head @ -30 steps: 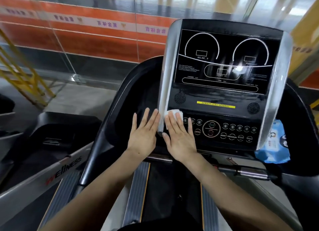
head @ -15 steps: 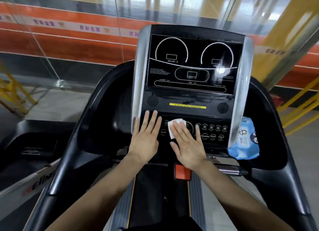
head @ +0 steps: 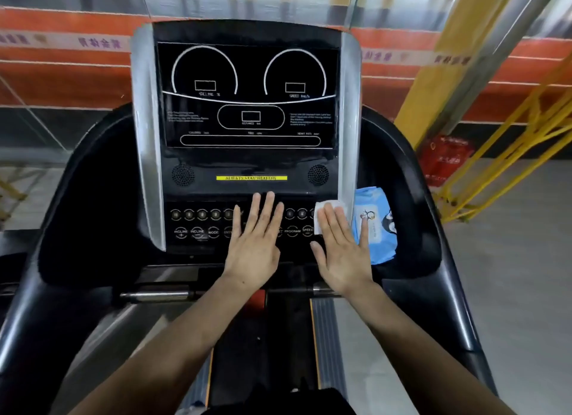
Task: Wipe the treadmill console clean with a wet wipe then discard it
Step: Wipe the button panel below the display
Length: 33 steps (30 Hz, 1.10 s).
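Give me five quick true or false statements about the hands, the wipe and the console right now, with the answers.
1. The right hand presses the white wipe flat on the button panel. True.
2. The left hand holds a second wipe. False: it lies flat on the panel, with no wipe showing.
3. The blue wipe pack sits right of the console. True.
4. The wipe covers the display. False: it is at the right end of the button rows.
5. The yellow strip lies above the buttons. True.
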{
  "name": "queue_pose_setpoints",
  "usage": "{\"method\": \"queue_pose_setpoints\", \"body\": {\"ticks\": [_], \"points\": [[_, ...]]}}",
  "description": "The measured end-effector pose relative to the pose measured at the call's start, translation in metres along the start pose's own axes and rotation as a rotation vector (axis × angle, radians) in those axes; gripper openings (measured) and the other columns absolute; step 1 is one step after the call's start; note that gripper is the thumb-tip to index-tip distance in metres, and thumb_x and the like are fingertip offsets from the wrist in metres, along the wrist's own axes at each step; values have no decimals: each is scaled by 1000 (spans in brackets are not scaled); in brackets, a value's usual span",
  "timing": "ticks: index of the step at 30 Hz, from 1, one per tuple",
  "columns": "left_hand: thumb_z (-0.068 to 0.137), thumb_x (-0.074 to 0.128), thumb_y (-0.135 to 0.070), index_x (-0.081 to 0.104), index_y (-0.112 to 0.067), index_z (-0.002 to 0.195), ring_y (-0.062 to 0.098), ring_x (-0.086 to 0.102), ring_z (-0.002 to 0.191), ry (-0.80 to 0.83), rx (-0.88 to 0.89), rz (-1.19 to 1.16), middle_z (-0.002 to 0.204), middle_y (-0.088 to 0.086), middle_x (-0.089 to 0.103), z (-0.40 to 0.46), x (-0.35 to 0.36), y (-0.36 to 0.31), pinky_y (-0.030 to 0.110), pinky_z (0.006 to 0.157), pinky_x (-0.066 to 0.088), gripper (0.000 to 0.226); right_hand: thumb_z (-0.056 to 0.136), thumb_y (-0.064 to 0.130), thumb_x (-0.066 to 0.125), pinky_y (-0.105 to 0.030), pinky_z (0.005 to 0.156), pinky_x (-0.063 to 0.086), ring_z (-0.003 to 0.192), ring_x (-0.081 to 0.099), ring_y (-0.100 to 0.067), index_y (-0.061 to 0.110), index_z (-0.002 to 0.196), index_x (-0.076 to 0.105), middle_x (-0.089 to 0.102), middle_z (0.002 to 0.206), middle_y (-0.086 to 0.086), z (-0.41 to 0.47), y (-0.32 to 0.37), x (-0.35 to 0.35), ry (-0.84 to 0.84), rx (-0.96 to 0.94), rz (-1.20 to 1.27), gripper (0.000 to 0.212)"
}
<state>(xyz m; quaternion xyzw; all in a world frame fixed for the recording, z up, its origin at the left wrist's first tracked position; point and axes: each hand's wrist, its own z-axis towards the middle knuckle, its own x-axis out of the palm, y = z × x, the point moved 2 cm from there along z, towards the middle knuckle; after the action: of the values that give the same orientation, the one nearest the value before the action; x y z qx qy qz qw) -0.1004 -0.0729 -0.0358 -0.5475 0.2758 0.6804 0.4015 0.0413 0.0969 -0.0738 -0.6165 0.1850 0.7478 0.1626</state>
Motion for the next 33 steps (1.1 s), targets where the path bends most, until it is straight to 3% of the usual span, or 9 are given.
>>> {"method": "queue_pose_setpoints", "body": {"ticks": [8, 15, 20, 27, 33], "points": [[93, 58, -19, 6, -16, 168, 29, -16, 162, 14, -16, 19, 177, 7, -11, -12, -4, 12, 61, 130, 2, 91, 112, 51, 16, -60, 131, -9, 165, -14, -16, 25, 170, -7, -11, 179, 9, -16, 34, 15, -38, 143, 172, 68], [91, 59, -16, 11, -15, 168, 30, -10, 163, 6, -77, 5, 177, 12, -5, -45, -9, 67, 60, 130, 8, 90, 111, 54, 11, -54, 128, -23, 162, -24, -15, 28, 168, -16, -22, 176, 12, -1, 88, 16, 10, 83, 159, 68], [93, 60, -18, 12, -13, 168, 34, -5, 163, 10, -153, 17, 176, 15, 0, -71, -20, 119, 61, 130, 7, 89, 111, 55, 9, -54, 127, -24, 163, -23, -18, 27, 168, -16, -24, 176, 10, 18, 147, 13, 43, -40, 121, 68], [99, 47, -20, -6, -14, 167, 32, -19, 161, 75, -277, -18, 175, 3, -17, -102, -37, 192, 58, 131, -2, 87, 111, 53, 10, -58, 129, -17, 163, -22, -17, 22, 170, -7, -21, 176, 9, 49, 247, 20, 70, -266, 6, 68], [97, 48, -22, -5, -17, 168, 26, -19, 161, 128, -254, -54, 177, -1, -11, -112, -39, 214, 55, 131, -5, 89, 110, 50, 19, -60, 130, -13, 164, -15, -16, 22, 171, 5, -3, 179, 7, 53, 277, 27, 58, -430, -91, 68]]}}
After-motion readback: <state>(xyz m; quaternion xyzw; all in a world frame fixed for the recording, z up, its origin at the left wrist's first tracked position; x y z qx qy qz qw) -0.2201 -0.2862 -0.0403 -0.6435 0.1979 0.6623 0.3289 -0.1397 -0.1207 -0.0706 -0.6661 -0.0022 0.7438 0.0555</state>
